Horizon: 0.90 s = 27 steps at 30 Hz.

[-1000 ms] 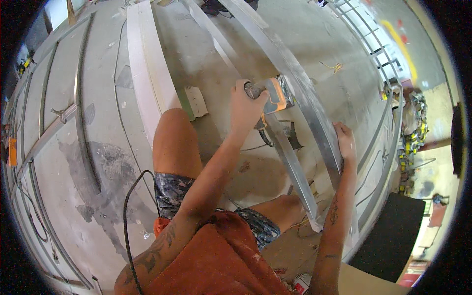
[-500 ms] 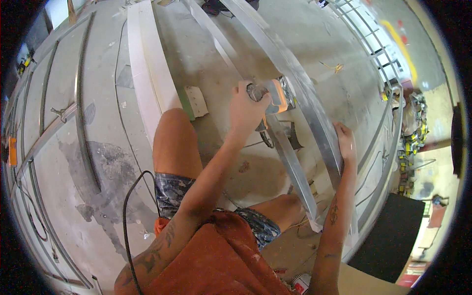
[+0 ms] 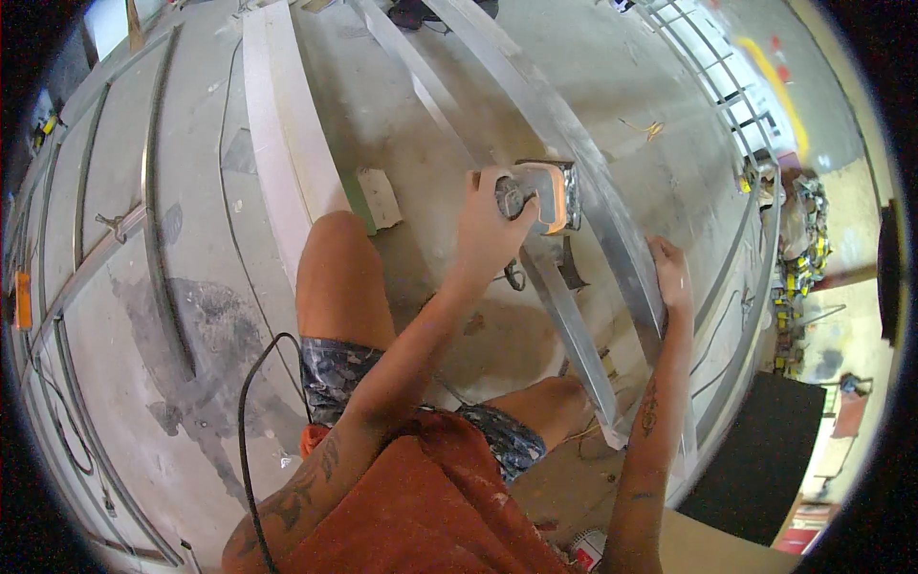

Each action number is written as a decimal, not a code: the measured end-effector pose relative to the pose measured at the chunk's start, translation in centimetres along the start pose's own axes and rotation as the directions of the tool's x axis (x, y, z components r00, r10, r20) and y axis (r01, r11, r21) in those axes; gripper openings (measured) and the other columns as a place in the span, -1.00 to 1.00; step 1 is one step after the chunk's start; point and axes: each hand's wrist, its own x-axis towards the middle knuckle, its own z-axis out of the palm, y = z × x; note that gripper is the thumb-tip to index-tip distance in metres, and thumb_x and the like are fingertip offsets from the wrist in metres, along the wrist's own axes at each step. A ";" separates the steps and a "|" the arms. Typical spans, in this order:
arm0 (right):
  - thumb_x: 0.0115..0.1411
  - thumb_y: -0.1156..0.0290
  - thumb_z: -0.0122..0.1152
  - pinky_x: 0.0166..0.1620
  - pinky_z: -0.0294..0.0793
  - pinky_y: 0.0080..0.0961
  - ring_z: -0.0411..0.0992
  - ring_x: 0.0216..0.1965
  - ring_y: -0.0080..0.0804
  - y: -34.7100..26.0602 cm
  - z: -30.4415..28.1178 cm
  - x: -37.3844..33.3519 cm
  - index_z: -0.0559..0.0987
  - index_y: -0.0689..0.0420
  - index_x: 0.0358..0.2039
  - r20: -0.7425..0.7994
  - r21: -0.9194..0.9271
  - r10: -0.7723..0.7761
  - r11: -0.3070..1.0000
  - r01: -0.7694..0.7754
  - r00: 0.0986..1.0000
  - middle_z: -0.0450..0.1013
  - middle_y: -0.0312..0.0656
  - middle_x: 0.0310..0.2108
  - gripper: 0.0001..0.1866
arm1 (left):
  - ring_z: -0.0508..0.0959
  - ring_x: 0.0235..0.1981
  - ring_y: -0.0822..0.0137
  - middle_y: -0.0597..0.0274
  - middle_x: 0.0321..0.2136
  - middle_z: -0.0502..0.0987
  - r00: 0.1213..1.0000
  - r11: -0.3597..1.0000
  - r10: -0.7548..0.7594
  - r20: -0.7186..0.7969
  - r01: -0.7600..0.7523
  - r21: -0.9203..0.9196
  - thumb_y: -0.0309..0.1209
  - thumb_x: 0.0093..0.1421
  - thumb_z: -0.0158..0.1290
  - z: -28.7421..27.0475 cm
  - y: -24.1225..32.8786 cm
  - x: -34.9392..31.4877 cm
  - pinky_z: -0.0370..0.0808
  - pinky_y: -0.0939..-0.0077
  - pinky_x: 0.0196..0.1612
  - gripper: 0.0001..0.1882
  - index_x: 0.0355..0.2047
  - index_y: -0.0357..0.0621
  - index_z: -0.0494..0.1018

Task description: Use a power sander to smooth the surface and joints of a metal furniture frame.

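Observation:
My left hand (image 3: 490, 218) is wrapped round the body of an orange and grey power sander (image 3: 553, 196). The sander stands tilted, its dark pad against or very near the side of a long grey metal bar (image 3: 574, 153); exact contact is hard to tell. My right hand (image 3: 670, 268) is closed over the outer edge of that same bar near its close end, fingers partly hidden. A second, narrower metal bar (image 3: 572, 340) runs alongside, passing under the sander. Beneath the sander, a dark curved scrap (image 3: 571, 265) lies by this bar.
A long white board (image 3: 287, 124) lies beyond my left knee, with a green and white block (image 3: 381, 199) beside it. Metal tubes (image 3: 153, 191) cross the floor at left. A black cable (image 3: 245, 421) loops by my left arm. A black panel (image 3: 760, 459) lies at lower right.
My left hand and the sander have shifted slightly right and nearer to me, and the sander has turned a little. My right hand keeps its place on the bar.

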 end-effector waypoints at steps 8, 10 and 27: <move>0.32 0.11 0.07 -0.13 0.38 -0.38 0.40 -0.35 -0.34 -1.2 -1.2 -0.2 0.58 0.30 -0.21 0.093 -0.076 0.014 0.997 -0.007 0.996 0.49 0.01 -0.43 -0.57 | 0.49 -0.14 -0.02 -0.01 -0.15 0.39 0.999 0.998 -0.023 -0.046 0.020 -0.054 -0.31 0.05 0.30 0.0 -2.6 1.4 0.46 0.17 -0.07 -0.50 -0.04 -0.17 0.38; 0.32 0.12 0.06 -0.13 0.38 -0.37 0.40 -0.35 -0.35 -1.4 -0.8 -0.2 0.58 0.30 -0.21 0.102 -0.073 0.035 0.997 -0.028 0.994 0.49 0.03 -0.42 -0.58 | 0.50 -0.14 -0.04 -0.02 -0.13 0.39 0.998 0.998 -0.040 -0.050 0.038 -0.041 -0.30 0.05 0.30 -0.3 -2.4 1.8 0.47 0.15 -0.06 -0.50 -0.05 -0.18 0.38; 0.29 0.12 0.06 -0.04 0.41 -0.40 0.52 -0.24 -0.25 -1.4 -1.3 -0.4 0.61 0.30 -0.14 0.077 -0.073 0.046 0.997 -0.040 0.996 0.58 0.08 -0.27 -0.56 | 0.49 -0.12 0.03 -0.05 -0.15 0.41 0.976 0.987 -0.160 -0.149 0.153 -0.053 -0.23 0.10 0.28 1.0 0.3 1.6 0.43 0.18 0.00 -0.47 -0.05 -0.30 0.36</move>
